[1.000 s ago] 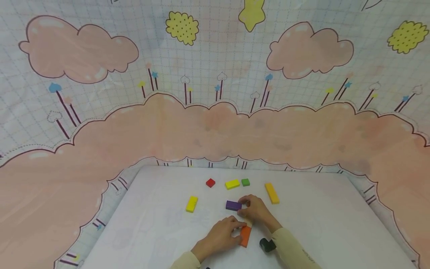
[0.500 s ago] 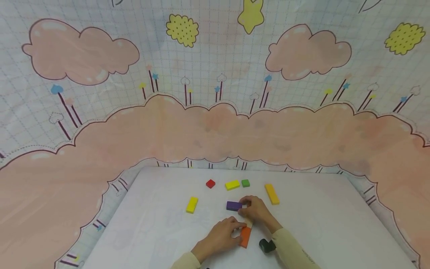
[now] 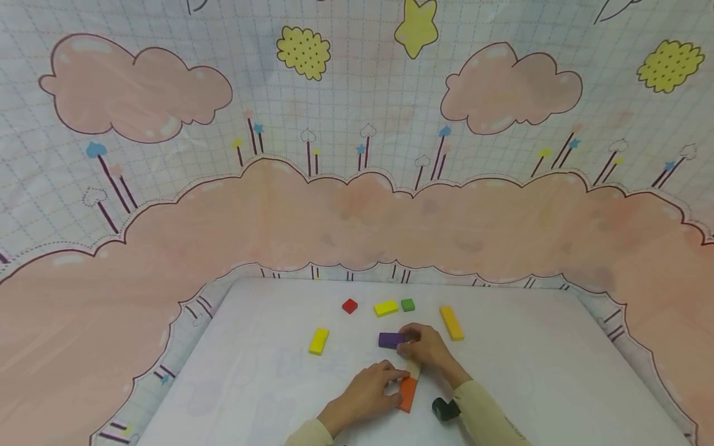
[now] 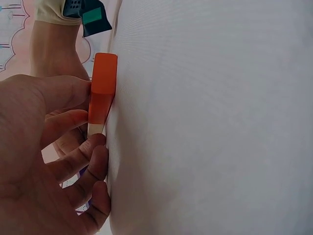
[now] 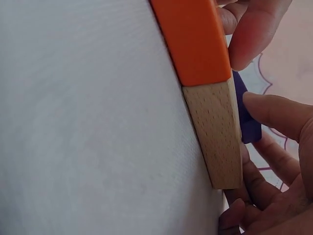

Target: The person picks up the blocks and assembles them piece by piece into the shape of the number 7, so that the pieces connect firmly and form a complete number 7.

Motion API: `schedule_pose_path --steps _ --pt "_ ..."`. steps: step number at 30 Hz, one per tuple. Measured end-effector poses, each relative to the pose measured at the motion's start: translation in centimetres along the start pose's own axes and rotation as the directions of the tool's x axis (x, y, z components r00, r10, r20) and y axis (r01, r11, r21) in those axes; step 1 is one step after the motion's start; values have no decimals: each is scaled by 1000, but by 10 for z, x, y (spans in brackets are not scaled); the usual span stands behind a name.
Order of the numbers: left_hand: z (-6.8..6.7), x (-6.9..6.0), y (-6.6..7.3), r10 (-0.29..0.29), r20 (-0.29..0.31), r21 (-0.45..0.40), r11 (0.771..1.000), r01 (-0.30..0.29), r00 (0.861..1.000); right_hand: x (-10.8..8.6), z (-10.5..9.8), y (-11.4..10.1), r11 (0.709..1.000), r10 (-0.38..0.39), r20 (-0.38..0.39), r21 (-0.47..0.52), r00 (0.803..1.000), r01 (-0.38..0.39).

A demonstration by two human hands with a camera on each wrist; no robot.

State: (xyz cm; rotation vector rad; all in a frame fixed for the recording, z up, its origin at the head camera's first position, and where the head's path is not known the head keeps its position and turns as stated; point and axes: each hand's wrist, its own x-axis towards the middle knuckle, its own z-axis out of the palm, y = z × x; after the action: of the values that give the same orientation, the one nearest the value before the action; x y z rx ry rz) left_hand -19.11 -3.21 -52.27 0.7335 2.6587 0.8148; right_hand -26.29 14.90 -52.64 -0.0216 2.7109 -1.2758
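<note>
The bare left hand (image 3: 368, 390) and right hand (image 3: 426, 345) have pale yellow-beige sleeves (image 3: 486, 412), low in the head view; the right one bears a dark marking (image 3: 512, 427). Upper left in the left wrist view, a dark gadget (image 4: 99, 29) with a green patch (image 4: 92, 15) sits at its cuff (image 4: 51, 12).

You have eight blocks in all, among them one purple block (image 3: 391, 341). Beyond it you count one red block (image 3: 349, 306), one yellow block (image 3: 386, 308) and one green block (image 3: 408, 305). Left of it sits a second yellow block (image 3: 319, 341); right, one amber block (image 3: 452, 323); nearer you, one orange block (image 3: 408, 394) and one bare-wood block (image 5: 215, 132).
</note>
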Motion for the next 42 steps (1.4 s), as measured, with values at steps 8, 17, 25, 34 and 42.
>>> schedule_pose_path --steps 8,17,25,34,42 --pt "0 0 1 -1 -2 -4 1000 1 1000 0 0 2 1000 6 -20 19 1000 -6" --pt "0 0 -1 18 -11 9 1000 -18 1000 -2 -2 5 997 3 -39 72 999 0" --pt "0 -1 0 24 -18 10 1000 -24 1000 -5 -5 5 987 -4 -72 158 997 15" --pt "1 0 1 5 -9 7 1000 -5 1000 -7 -9 8 967 25 -101 253 995 1" --pt "1 2 -1 10 -1 9 1000 -10 1000 -8 -15 9 929 54 -93 371 994 -16"
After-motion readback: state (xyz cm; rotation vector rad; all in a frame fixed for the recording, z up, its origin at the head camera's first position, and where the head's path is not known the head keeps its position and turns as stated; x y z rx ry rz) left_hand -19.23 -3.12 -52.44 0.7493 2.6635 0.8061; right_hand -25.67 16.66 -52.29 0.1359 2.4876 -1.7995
